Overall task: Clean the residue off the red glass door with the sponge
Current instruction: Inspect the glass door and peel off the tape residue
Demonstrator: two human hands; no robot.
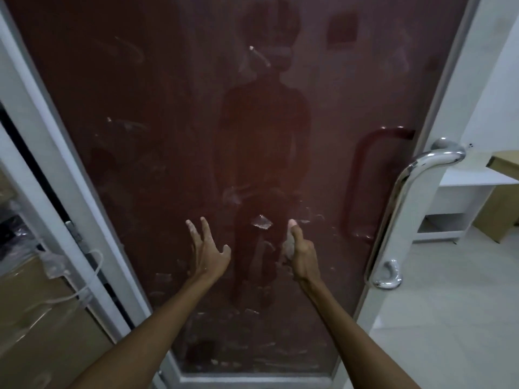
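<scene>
Now right hand (299, 255) grips sponge (288, 248) (thumb up) against door (168, 136).

hands before glass door (168, 136), handle (398, 209) right, boxes (42, 318) left

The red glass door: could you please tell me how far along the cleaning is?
Done: little that shows; the red glass door carries smears high up too. In hand: the right hand grips a pale wad, probably the sponge, near a residue flake; the left hand is spread open beside it. Left: that flake and the thick residue along the bottom.
</scene>
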